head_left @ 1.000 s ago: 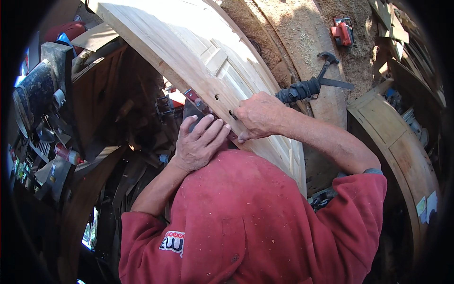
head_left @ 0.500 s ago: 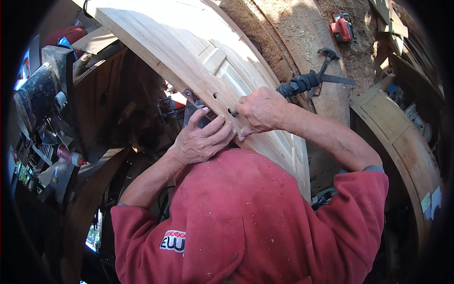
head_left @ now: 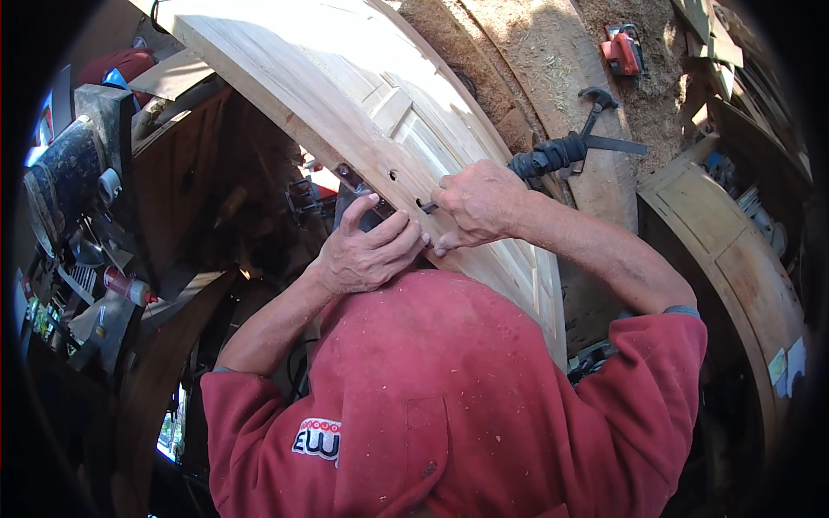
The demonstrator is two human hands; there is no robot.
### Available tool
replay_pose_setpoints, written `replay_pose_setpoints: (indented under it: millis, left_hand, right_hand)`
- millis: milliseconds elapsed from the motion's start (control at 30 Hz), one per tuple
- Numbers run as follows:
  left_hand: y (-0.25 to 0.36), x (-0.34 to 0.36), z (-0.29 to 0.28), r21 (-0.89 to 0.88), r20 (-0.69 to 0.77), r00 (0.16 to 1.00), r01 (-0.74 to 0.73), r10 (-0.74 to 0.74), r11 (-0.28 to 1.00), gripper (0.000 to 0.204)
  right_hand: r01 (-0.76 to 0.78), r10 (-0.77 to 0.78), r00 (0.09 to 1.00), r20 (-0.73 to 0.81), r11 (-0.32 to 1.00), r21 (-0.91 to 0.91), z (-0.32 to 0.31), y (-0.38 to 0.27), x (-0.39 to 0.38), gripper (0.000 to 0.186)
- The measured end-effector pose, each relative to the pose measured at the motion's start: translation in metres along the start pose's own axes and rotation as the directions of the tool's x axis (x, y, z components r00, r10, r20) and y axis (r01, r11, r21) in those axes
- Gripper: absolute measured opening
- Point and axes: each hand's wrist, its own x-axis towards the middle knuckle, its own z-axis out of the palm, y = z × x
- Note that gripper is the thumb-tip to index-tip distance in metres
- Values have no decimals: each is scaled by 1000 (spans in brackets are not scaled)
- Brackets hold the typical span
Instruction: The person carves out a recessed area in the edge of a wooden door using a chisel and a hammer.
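Observation:
A pale wooden panelled door (head_left: 285,65) lies in front of me, with two small holes through its face close to the near edge. Along that edge is a dark metal lock (head_left: 348,177), partly covered by my left hand (head_left: 371,246). The thumb and curled fingers of that hand press around the lock and the edge. On the door face, my right hand (head_left: 479,203) pinches a thin dark rod (head_left: 428,208), its tip at the nearer hole. The rod's other end is hidden in the fist.
Beyond the door lie a hammer (head_left: 598,102), a dark wrapped bundle (head_left: 553,155) and a red power tool (head_left: 623,50) amid sawdust. A curved wooden panel (head_left: 725,233) stands right. Left are a red-and-white bottle (head_left: 128,286) and dark clutter.
The rod's tip shows a little more beside the hole, and my right fingers have shifted slightly. My left hand stays at the door edge, hardly moved.

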Motion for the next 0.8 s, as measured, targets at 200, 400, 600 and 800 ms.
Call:
replay_pose_setpoints:
  millis: [200,400,600,800]
  left_hand:
    - [3,-3,0,16,-8,1000,-9,9,1000,34]
    - [2,0,0,18,-5,1000,10,-10,1000,35]
    - [4,-4,1,9,-2,1000,11,-11,1000,33]
    - [8,-8,5,1,-1,1000,-19,19,1000,34]
  right_hand:
    - [45,-45,995,-93,999,1,4,5,1,66]
    - [-34,34,999,-1,998,52,-4,-14,2,39]
    - [-18,31,988,-154,996,86,9,-11,0,26]
    - [-19,21,994,-109,1000,24,3,-15,0,24]
